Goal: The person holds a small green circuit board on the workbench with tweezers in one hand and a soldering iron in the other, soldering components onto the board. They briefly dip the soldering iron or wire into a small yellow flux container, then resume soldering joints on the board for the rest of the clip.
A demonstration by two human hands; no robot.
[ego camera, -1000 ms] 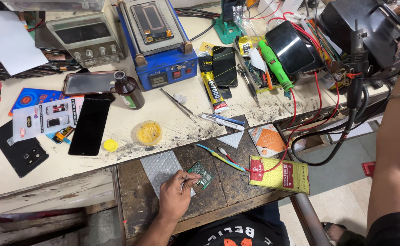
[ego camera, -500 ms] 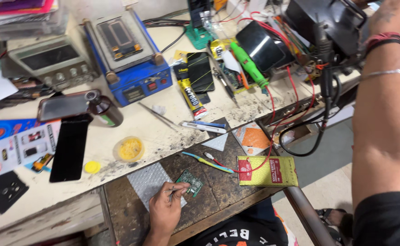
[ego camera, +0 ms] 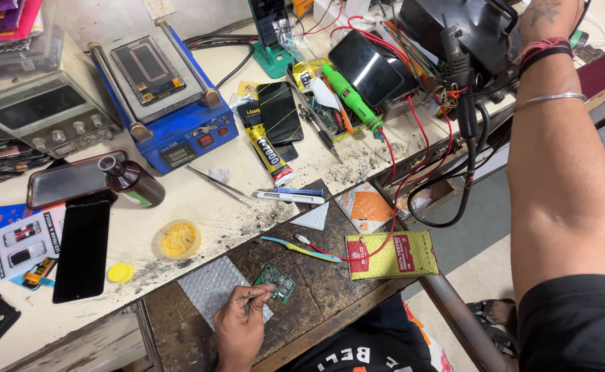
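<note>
My left hand (ego camera: pixel 240 325) rests on the dark wooden slab (ego camera: pixel 330 286) at the bottom centre. It pinches thin metal tweezers (ego camera: pixel 249 298) whose tips touch a small green circuit board (ego camera: pixel 277 282). The board lies partly on a grey bubble-wrap pad (ego camera: pixel 209 286). My right arm reaches up along the right side, with a red thread and a metal bangle at the wrist. Only the back of my right hand (ego camera: pixel 542 12) shows at the top edge, by a black box-shaped device (ego camera: pixel 464 27); its fingers are out of sight.
A toothbrush (ego camera: pixel 301 249), a yellow-green packet (ego camera: pixel 392 255) and red wires lie beside the board. On the bench behind are a blue heating station (ego camera: pixel 161 96), a grey power supply (ego camera: pixel 37 110), a brown bottle (ego camera: pixel 133 182), a yellow paste tub (ego camera: pixel 177 239), phones, a glue tube and more tweezers.
The view has swung slightly so the bench sits further left and lower. My left hand stays on the circuit board with the tweezers. My right arm stays raised.
</note>
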